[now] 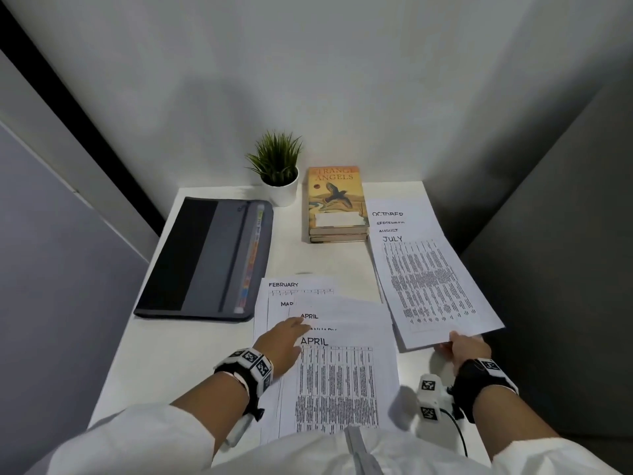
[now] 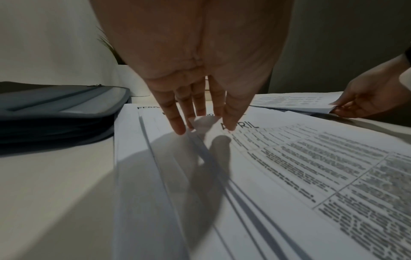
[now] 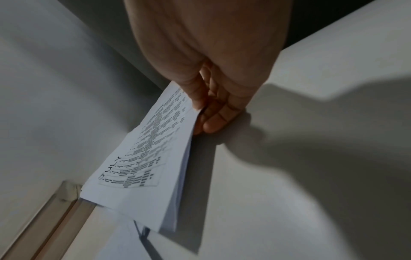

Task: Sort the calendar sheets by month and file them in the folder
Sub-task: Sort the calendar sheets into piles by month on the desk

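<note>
1. L hand (image 1: 282, 341) – fingers straight, spread flat, tips (image 2: 179, 127) touching the near pile of calendar sheets (image 1: 337, 375) by the APRIL heading. Nothing pinched; pressing or steadying only.
2. R hand (image 1: 460, 347) – thumb on top, fingers under, pinching the near edge of the JULY stack (image 1: 430, 282). Wrist view: several sheets in that pinch, near edge lifted a little off the desk.
3. Sheet positions: near pile fanned at front centre w/ FEBRUARY, MAR…, APRIL (twice) and a part-hidden JANUARY heading showing – not in month order yet. JULY stack at right, staggered, w/ AUGUST, SEPTEMBER, OCTOBER headings peeking above it.
4. Folder (image 1: 205, 258) – dark grey, flat, at left rear, well apart from both piles. Coloured tabs show along one edge. Looks closed; no sheets visibly filed.
5. Handling (est.): plain paper, light, floppy, slides easily sheet on sheet. A one-edge pinch lets the far end sag and fan out. Better to square the stack, then grip a long edge w/ support underneath. Single sheets: slide off w/ a flat fingertip, then pick up at a corner.
6. Surface: smooth white desk (image 1: 191, 354), low friction – piles will skate if nudged.
7. Room: narrow booth, pale walls close on three sides. Potted plant (image 1: 278, 171) and stacked books (image 1: 335, 204) at rear.
</note>
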